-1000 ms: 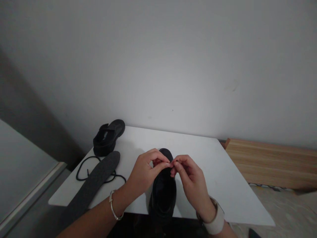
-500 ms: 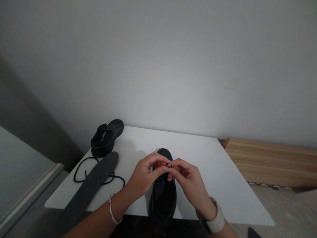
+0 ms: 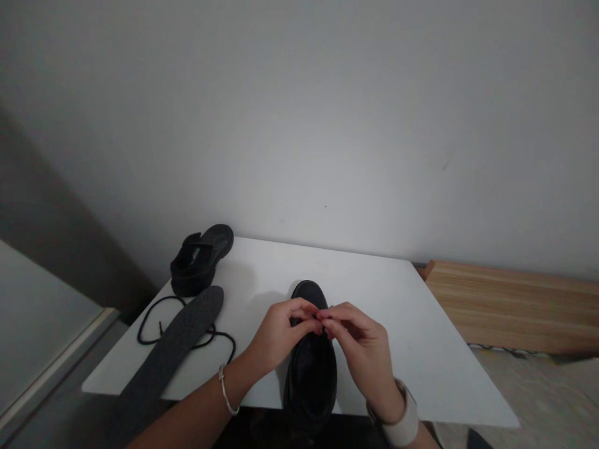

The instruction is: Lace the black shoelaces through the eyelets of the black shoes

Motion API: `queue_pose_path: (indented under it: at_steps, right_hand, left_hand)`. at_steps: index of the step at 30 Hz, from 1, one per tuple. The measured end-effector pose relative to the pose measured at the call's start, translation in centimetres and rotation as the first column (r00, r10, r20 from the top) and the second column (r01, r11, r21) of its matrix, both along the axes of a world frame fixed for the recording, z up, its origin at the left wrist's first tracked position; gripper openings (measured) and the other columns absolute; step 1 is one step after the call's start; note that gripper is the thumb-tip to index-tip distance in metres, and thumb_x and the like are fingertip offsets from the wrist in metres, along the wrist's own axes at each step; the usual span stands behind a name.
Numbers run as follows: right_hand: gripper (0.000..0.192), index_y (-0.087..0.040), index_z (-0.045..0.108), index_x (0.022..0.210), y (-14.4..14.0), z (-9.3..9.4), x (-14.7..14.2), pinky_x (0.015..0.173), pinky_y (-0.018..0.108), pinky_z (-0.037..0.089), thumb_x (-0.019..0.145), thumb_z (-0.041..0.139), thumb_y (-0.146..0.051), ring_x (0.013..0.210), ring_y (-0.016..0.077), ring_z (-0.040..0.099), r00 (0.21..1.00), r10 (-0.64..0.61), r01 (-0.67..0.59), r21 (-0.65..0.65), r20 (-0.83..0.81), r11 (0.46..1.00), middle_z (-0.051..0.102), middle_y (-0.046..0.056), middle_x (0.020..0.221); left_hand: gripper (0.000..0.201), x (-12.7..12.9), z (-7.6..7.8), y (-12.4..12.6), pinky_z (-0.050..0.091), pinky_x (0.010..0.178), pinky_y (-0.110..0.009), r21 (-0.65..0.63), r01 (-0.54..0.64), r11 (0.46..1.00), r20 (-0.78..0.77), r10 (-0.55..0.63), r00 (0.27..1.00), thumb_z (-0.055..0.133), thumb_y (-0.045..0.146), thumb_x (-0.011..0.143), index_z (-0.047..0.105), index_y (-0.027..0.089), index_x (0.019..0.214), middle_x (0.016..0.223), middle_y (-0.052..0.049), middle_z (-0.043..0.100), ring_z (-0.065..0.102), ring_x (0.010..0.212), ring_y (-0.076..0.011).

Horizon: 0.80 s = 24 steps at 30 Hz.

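Observation:
A black shoe (image 3: pixel 311 374) stands at the table's front edge, toe pointing away, its opening facing up. Over its front upper part, my left hand (image 3: pixel 283 330) and my right hand (image 3: pixel 365 340) meet fingertip to fingertip. Both are closed in a pinch on a thin dark strand that looks like a shoelace; the fingers hide most of it. To the left lies a dark grey insole (image 3: pixel 180 333), reaching past the front edge. Under and around it curls a loose black shoelace (image 3: pixel 140 330). Another black shoe (image 3: pixel 199 259) rests behind the insole, at the table's back left.
The white table (image 3: pixel 412 374) backs onto a pale wall (image 3: pixel 299 125). At right, past the table's edge, is a wood-grain board (image 3: pixel 510 305) above a light floor (image 3: pixel 552 393). A white panel (image 3: pixel 42 324) stands at the left.
My hands have shifted slightly right, and the right hand has turned a little more upright. Both keep their pinch above the shoe, whose heel end has moved slightly right.

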State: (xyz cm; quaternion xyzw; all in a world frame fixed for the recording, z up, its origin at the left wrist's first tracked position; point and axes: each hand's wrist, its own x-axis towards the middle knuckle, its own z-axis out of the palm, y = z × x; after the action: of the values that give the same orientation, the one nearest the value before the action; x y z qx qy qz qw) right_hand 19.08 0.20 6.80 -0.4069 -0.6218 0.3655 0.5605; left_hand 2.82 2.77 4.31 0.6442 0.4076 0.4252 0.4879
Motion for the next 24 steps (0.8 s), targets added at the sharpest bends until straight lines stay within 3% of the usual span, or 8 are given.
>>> queue_pose_path:
  at_steps: [3, 7, 14, 18, 24]
  right_hand:
    - [0.011, -0.028, 0.079, 0.088, 0.1, 0.2, -0.3, 0.073, 0.036, 0.050, 0.087, 0.070, -0.020, 0.078, 0.0203, 0.062, 0.985, -0.005, -0.020, 0.139, 0.174, 0.990, 0.073, 0.002, 0.076]
    - [0.016, -0.031, 0.078, 0.090, 0.6, 0.3, -0.9, 0.076, 0.038, 0.047, 0.088, 0.070, -0.017, 0.081, 0.0215, 0.059, 0.970, 0.006, -0.053, 0.187, 0.243, 0.981, 0.074, 0.000, 0.078]
    - [0.022, -0.026, 0.071, 0.112, 0.5, -0.4, 0.5, 0.086, 0.039, 0.051, 0.091, 0.067, -0.024, 0.098, 0.0226, 0.063, 0.964, 0.024, -0.048, 0.082, 0.265, 0.996, 0.072, 0.006, 0.104]
    - [0.010, -0.023, 0.073, 0.099, -0.3, -1.1, 2.2, 0.075, 0.033, 0.052, 0.090, 0.067, -0.024, 0.083, 0.0203, 0.065, 0.927, 0.074, -0.071, -0.019, 0.368, 0.997, 0.071, 0.005, 0.089]
    - [0.010, -0.021, 0.067, 0.092, -1.7, -1.3, 2.1, 0.073, 0.031, 0.050, 0.094, 0.060, -0.014, 0.082, 0.0189, 0.062, 0.899, 0.013, -0.043, 0.058, 0.438, 0.997, 0.066, 0.004, 0.086]
  left_hand:
    - [0.007, 0.2, -0.1, -0.2, 0.049, 0.074, -0.028, 0.054, 0.010, 0.998, -0.037, -0.008, 0.999, 0.070, 0.021, 0.081, 0.073, 0.017, 0.075, 0.077, -0.002, 0.072, 0.066, 0.078, -0.0189]
    - [0.008, 0.3, -0.1, -0.6, 0.048, 0.073, -0.027, 0.085, 0.027, 0.996, -0.048, -0.022, 0.999, 0.067, 0.016, 0.079, 0.075, 0.018, 0.078, 0.078, -0.002, 0.070, 0.064, 0.078, -0.0185]
    - [0.010, -0.1, -0.3, -0.4, 0.050, 0.083, -0.031, 0.037, -0.004, 0.999, 0.043, 0.003, 0.999, 0.068, 0.024, 0.083, 0.075, 0.017, 0.079, 0.089, -0.005, 0.077, 0.068, 0.085, -0.0208]
    - [0.010, -0.4, 0.0, -0.5, 0.050, 0.081, -0.031, -0.016, 0.007, 1.000, 0.045, -0.006, 0.999, 0.070, 0.023, 0.082, 0.077, 0.018, 0.085, 0.086, -0.005, 0.076, 0.069, 0.085, -0.0210]
    - [0.007, -0.4, -0.1, -0.7, 0.049, 0.080, -0.032, -0.018, 0.033, 0.999, 0.036, -0.032, 0.999, 0.070, 0.023, 0.081, 0.074, 0.017, 0.083, 0.082, -0.005, 0.074, 0.067, 0.083, -0.0207]
